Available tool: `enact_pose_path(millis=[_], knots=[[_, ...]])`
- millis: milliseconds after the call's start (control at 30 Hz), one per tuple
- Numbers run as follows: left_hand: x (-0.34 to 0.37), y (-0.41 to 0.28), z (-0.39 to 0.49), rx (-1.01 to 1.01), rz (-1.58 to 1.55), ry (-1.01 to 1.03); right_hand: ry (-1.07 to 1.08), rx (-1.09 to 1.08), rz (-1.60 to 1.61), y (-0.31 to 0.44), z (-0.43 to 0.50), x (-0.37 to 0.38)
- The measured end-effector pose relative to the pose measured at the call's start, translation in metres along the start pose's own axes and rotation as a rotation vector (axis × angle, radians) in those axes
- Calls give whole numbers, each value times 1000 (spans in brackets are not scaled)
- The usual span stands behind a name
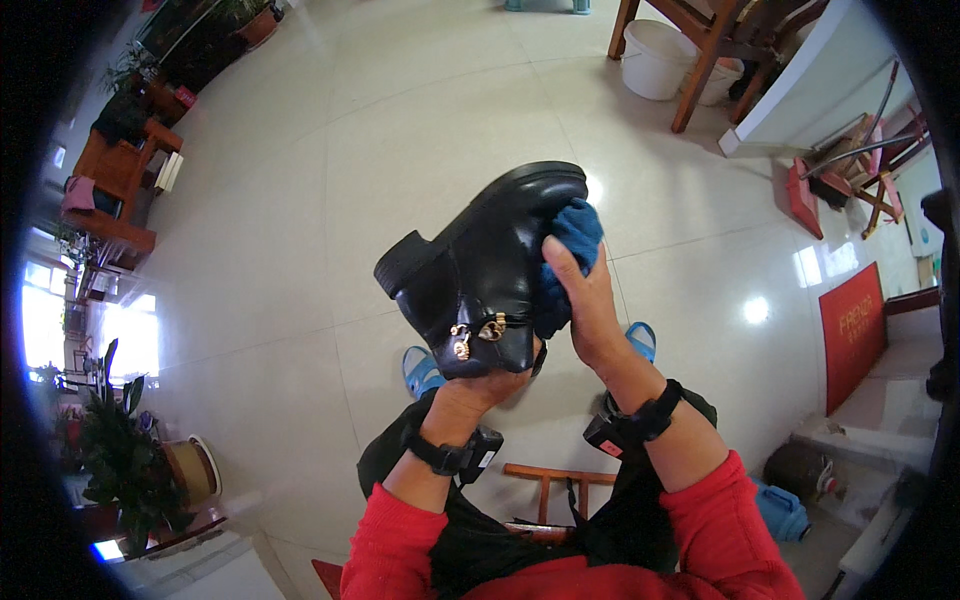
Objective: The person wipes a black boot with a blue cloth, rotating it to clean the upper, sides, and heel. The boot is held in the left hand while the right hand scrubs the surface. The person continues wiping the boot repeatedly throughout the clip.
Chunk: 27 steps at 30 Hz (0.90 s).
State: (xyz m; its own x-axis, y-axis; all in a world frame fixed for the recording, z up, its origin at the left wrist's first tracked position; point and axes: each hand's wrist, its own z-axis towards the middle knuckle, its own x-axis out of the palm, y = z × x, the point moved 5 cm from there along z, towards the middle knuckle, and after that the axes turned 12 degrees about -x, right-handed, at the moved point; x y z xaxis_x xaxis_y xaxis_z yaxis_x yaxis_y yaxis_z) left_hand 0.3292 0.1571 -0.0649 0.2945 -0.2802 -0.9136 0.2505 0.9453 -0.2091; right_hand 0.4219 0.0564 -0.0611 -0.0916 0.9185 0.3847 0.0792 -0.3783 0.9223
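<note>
A black leather ankle boot [487, 262] is held up over the floor, its toe to the upper right and its block heel to the left. A strap with gold-coloured charms [491, 328] circles the shaft. My left hand [487, 386] holds the boot at its shaft opening, the fingers mostly hidden by the leather. My right hand [585, 300] grips a bunched blue cloth [577, 232] and presses it against the boot's front, near the toe.
Blue sandals [421, 369] are on my feet below the boot. Part of a wooden stool [559, 474] shows between my legs. A blue jug [780, 510] stands at lower right, a red mat [853, 330] lies at right, and a potted plant [187, 469] stands at left.
</note>
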Motion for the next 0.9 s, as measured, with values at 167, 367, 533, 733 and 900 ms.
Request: enact_pose_path(millis=[167,367,533,733,900], knots=[[-3,-1,4,-115,-240,-74,23,243,359,-6,3,6],[-4,-12,9,-107,-428,65,-48,249,353,-12,12,0],[-7,-3,4,-477,-990,292,-24,121,297,-1,18,-2],[3,15,10,-1004,-2508,-84,-40,108,335,-1,17,0],[0,28,17,-995,-2376,-150,-141,130,252,-10,14,-4]])
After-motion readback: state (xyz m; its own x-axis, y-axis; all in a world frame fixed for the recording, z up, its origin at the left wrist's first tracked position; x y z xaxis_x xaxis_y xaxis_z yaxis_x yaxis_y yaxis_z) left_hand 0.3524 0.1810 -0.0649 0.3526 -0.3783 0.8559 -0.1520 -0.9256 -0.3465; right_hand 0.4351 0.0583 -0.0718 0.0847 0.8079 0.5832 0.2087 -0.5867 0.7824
